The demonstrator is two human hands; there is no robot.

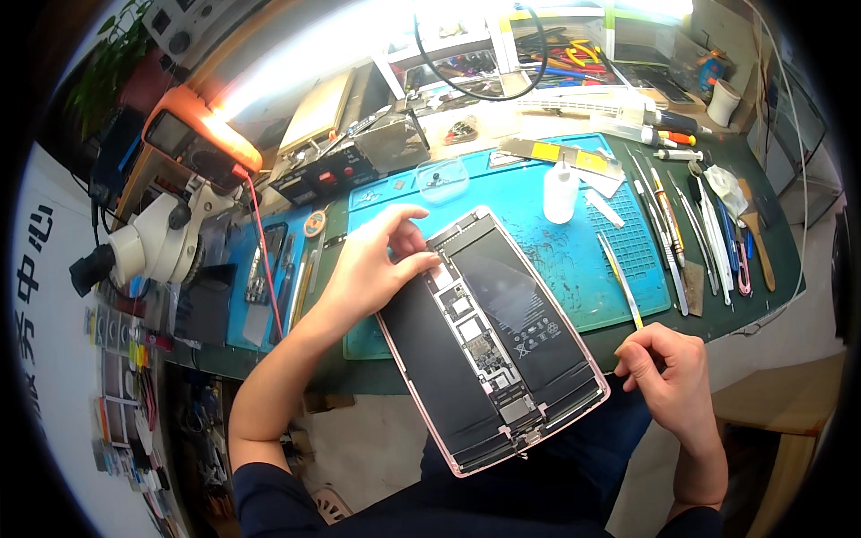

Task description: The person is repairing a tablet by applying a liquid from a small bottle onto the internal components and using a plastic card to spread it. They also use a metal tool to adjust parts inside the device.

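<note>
A: State the position of the left hand (372, 264).
B: At the upper-left edge of an opened tablet (489, 345), thumb laid by the upper end of its narrow circuit board (495, 360), forefinger raised apart from it. Whether the hand grips the frame or only rests there, I cannot tell from here.

A: And the right hand (668, 381)?
B: Well apart from the left, fingers curled in, near the tablet's lower right corner. A slim tool with a yellow end (619, 278) meets its knuckles — held or merely lying behind them, I cannot tell.

A: Locate the tablet.
B: In front of the person, slanted across the near edge of the bench: upper part over the blue mat (520, 255), lower part above the lap. Pinkish frame; one dark panel on each side of the board.

A: Surrounding items?
B: On the mat, beyond the tablet, a small clear tray (441, 182) with small parts inside and an upright white bottle (560, 195). To the right, slender hand tools and a wooden-handled brush (760, 247).

A: Left side and rear?
B: A white microscope (148, 248) and an orange multimeter (202, 139) with a red lead; yellow-handled pliers (585, 54) in a rear bin.
</note>
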